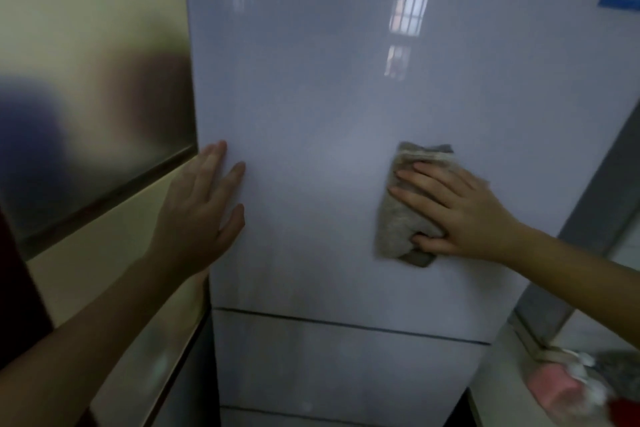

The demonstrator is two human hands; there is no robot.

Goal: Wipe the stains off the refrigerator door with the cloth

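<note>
Progress partial. Right hand (460, 215) presses cloth (401, 218) flat-fingered to refrigerator door (311, 80); left hand (197, 215) braces, open-palmed. Faint lower smears (284, 284) seemingly remain.

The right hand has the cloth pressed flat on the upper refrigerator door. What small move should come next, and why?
Probably slide the right hand and the cloth down and leftward across the refrigerator door. Faint dull streaks seem to lie below the cloth, toward the seam, though blur makes them uncertain. The left hand lies flat at the door's left edge, bracing it.
</note>
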